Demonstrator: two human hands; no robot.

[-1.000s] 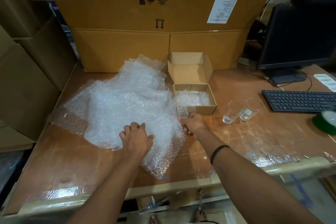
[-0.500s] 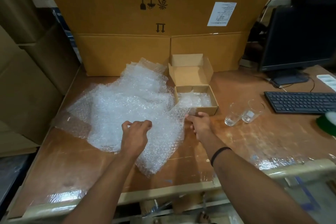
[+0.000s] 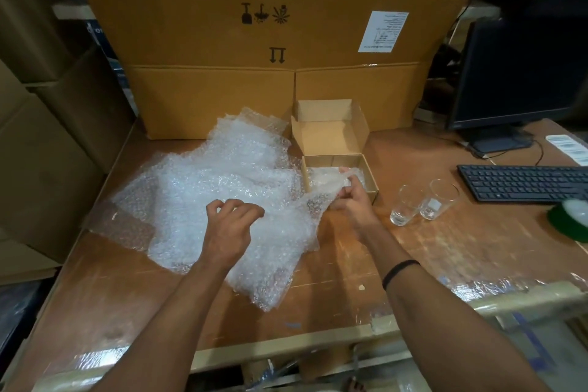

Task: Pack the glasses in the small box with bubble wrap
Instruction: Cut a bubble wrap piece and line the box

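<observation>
A heap of clear bubble wrap (image 3: 222, 194) covers the left middle of the table. The small cardboard box (image 3: 372, 183) stands open at the centre, lid flap up, with some wrap lying inside. Two empty glasses (image 3: 423, 205) stand side by side just right of the box. My right hand (image 3: 351, 200) pinches the right edge of a bubble wrap sheet, lifted in front of the box. My left hand (image 3: 230, 226) hovers over the heap with fingers curled, pinching the same sheet.
Large cardboard cartons (image 3: 270, 41) wall off the back and left of the table. A monitor (image 3: 521, 73) and black keyboard (image 3: 525, 183) sit at the right, with a green tape roll (image 3: 569, 221) near the right edge. The table's front edge (image 3: 286, 356) is taped.
Both hands have risen off the table and lifted a sheet of bubble wrap. My right hand has moved up toward the box's front with the sheet's edge.
</observation>
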